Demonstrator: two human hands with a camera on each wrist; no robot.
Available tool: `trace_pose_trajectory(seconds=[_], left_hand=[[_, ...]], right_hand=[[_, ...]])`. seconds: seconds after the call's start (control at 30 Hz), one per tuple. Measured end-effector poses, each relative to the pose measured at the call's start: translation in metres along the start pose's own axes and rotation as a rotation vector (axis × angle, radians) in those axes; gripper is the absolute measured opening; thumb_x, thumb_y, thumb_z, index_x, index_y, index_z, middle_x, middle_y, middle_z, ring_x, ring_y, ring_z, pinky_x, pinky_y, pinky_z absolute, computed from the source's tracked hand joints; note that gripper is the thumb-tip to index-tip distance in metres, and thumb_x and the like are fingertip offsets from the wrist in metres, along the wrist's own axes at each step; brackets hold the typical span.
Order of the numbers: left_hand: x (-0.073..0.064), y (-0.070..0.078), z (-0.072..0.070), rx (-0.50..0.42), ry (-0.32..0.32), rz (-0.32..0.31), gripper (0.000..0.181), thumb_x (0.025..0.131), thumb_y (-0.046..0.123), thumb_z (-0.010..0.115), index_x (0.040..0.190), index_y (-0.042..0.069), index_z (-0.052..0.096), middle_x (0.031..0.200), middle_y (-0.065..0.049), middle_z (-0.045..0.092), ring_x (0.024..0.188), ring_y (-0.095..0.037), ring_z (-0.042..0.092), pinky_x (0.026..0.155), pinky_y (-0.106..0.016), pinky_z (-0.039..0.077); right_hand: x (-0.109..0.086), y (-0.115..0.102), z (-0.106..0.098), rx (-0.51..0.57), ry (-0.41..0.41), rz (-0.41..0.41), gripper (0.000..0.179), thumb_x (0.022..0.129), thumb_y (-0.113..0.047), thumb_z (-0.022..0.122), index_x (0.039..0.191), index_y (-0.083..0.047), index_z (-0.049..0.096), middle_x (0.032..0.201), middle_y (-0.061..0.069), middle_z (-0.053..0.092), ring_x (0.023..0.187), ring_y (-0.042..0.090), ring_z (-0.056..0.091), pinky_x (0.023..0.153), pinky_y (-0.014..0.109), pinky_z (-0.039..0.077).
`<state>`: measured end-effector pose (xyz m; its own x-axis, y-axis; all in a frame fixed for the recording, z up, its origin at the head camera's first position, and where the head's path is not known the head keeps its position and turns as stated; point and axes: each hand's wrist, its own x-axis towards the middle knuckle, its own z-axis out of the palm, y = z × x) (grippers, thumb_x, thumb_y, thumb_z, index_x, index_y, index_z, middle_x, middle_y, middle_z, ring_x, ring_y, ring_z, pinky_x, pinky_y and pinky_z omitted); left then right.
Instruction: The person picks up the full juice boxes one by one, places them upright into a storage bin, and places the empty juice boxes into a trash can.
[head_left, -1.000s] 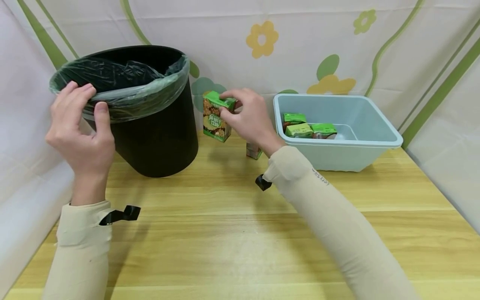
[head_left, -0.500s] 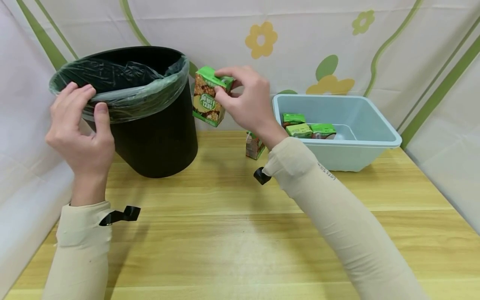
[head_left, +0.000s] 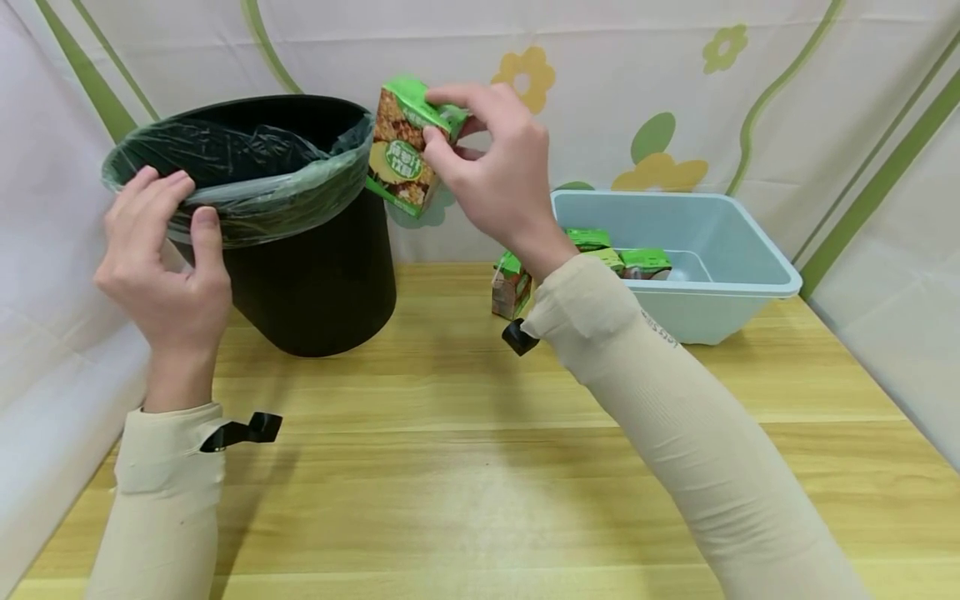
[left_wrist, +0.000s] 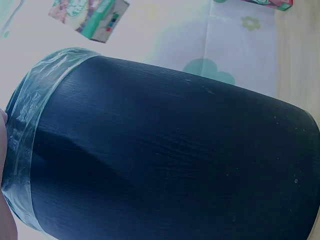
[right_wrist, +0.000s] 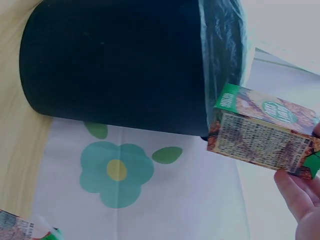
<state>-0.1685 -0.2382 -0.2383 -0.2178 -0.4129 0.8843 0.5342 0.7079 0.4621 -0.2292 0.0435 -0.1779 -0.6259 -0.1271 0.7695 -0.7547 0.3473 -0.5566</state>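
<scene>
My right hand (head_left: 498, 158) pinches a drink carton (head_left: 402, 154) by its green top. The carton, brown and green with a label, is tilted in the air beside the right rim of a black trash can (head_left: 315, 292). In the right wrist view the carton (right_wrist: 260, 130) overlaps the can's lined rim. My left hand (head_left: 165, 258) grips the can's near left rim over the translucent green bag (head_left: 300, 200), fingers over the edge and thumb outside. The left wrist view shows mostly the can's side (left_wrist: 170, 145), with the carton (left_wrist: 92, 17) above it.
Another carton (head_left: 510, 287) stands on the wooden table (head_left: 450, 467), partly behind my right wrist. A light blue bin (head_left: 705, 308) at the right holds several cartons (head_left: 647, 260) on its left side. A flower-printed cloth (head_left: 435, 42) hangs behind.
My right hand has raised the carton from near the table and shifted it slightly left toward the can's rim, tilting it more. The left hand stays on the rim.
</scene>
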Motion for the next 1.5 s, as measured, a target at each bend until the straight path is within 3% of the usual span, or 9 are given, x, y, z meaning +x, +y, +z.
trace_pose_trajectory(seconds=[0.37,0.53,1.03,1.2,1.4,1.5], left_hand=[[0.000,0.002,0.002,-0.020,0.024,0.011,0.033,0.091,0.025,0.068,0.109,0.003,0.084,0.115,-0.013,0.081,0.127,-0.016,0.071,0.121,-0.034,0.046],[0.001,0.002,0.001,-0.021,0.028,0.008,0.033,0.091,0.025,0.067,0.109,0.002,0.083,0.115,-0.014,0.081,0.127,-0.017,0.071,0.121,-0.033,0.046],[0.001,0.002,-0.001,-0.010,0.023,0.011,0.033,0.091,0.026,0.067,0.110,0.004,0.084,0.116,-0.012,0.082,0.127,-0.016,0.070,0.122,-0.033,0.046],[0.000,0.003,0.001,-0.021,0.021,0.009,0.033,0.091,0.026,0.067,0.109,0.003,0.084,0.115,-0.014,0.081,0.127,-0.017,0.071,0.121,-0.034,0.046],[0.000,0.003,0.001,-0.023,0.019,0.006,0.034,0.091,0.026,0.067,0.109,0.003,0.083,0.115,-0.013,0.081,0.127,-0.017,0.071,0.122,-0.033,0.046],[0.000,0.004,0.000,-0.020,0.020,0.009,0.034,0.091,0.026,0.067,0.110,0.003,0.083,0.115,-0.014,0.081,0.127,-0.017,0.070,0.122,-0.033,0.046]], right_hand=[[0.015,-0.016,0.011,0.043,0.117,-0.103,0.032,0.097,-0.012,0.070,0.128,-0.005,0.075,0.118,0.014,0.063,0.105,0.015,0.067,0.090,0.016,0.061],[0.021,-0.024,0.021,0.072,0.135,-0.140,0.033,0.098,-0.010,0.069,0.129,-0.002,0.073,0.122,0.017,0.061,0.107,0.016,0.067,0.094,0.015,0.059],[0.030,-0.034,0.056,0.036,0.003,-0.179,0.036,0.106,-0.015,0.062,0.139,-0.001,0.066,0.132,0.020,0.055,0.117,0.020,0.063,0.105,0.008,0.049],[0.032,-0.037,0.067,-0.030,-0.051,-0.116,0.038,0.107,-0.019,0.061,0.143,-0.007,0.064,0.136,0.014,0.056,0.120,0.016,0.058,0.102,0.006,0.046],[0.031,-0.039,0.080,-0.112,-0.055,-0.143,0.039,0.108,-0.021,0.060,0.144,-0.007,0.064,0.136,0.012,0.058,0.109,0.015,0.058,0.091,0.008,0.044],[0.032,-0.042,0.087,-0.121,-0.099,-0.150,0.039,0.108,-0.022,0.060,0.144,-0.006,0.062,0.139,0.013,0.058,0.114,0.015,0.060,0.094,0.009,0.045]])
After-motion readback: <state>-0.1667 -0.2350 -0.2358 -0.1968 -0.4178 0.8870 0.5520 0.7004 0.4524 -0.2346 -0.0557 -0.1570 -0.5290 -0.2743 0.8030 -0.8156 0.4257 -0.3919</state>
